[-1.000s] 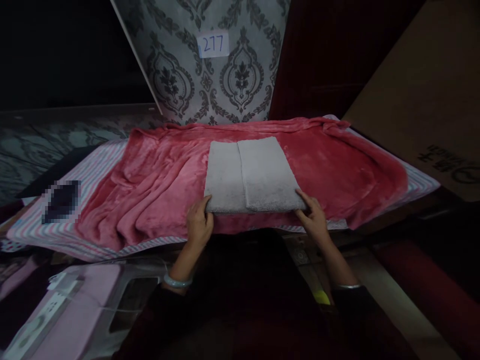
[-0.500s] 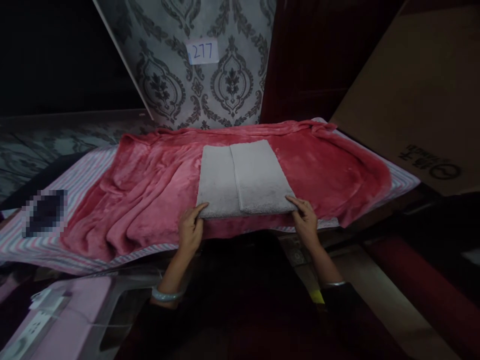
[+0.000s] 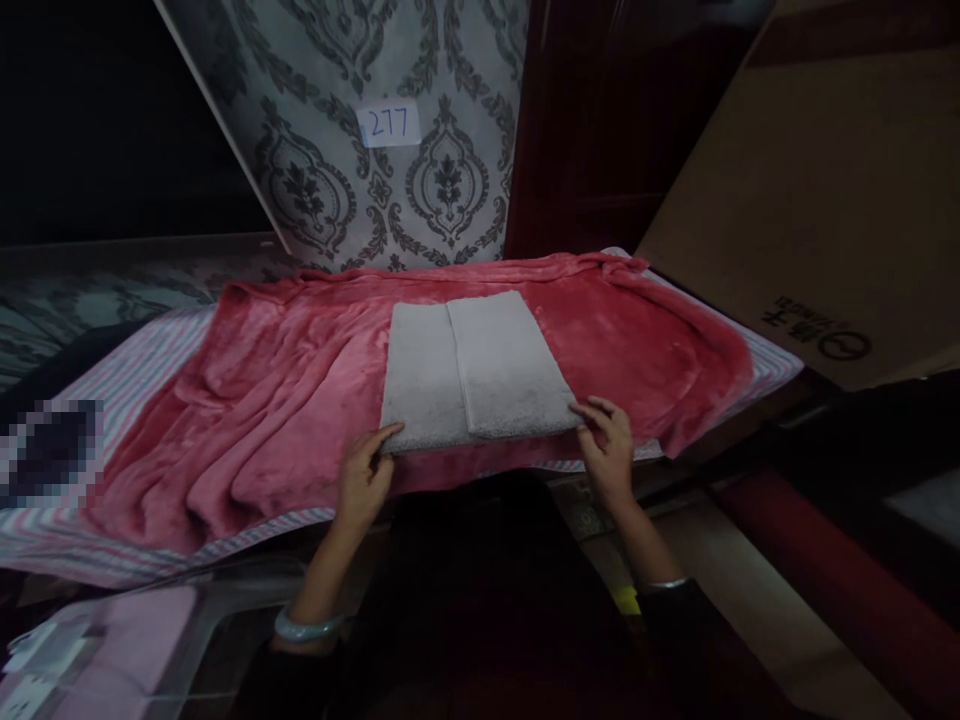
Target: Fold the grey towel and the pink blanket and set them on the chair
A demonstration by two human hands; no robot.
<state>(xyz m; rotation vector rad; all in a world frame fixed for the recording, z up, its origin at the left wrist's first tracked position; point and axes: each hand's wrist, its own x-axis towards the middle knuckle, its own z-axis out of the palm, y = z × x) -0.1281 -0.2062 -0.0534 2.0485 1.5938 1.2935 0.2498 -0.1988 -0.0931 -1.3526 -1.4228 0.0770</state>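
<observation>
A grey towel (image 3: 480, 365), its two sides folded inward to meet at a seam near the middle, lies flat on a pink-red plush blanket (image 3: 300, 400). At its near left corner, my left hand (image 3: 365, 475) pinches the edge between thumb and fingers. My right hand (image 3: 606, 447) grips the near right corner the same way. The towel's near edge runs straight between the two hands. Each palm is mostly turned away or hidden.
Beneath the blanket is a striped cloth (image 3: 161, 350). A large cardboard box (image 3: 825, 200) leans at the right. Behind stand patterned wallpaper (image 3: 450, 190) with a paper label (image 3: 390, 123), and a dark screen (image 3: 127, 130). A pink surface (image 3: 150, 630) lies at lower left.
The whole scene has shifted slightly left and down in the view as the head moved. Both hands stay at the towel's near corners, and its fold looks the same.
</observation>
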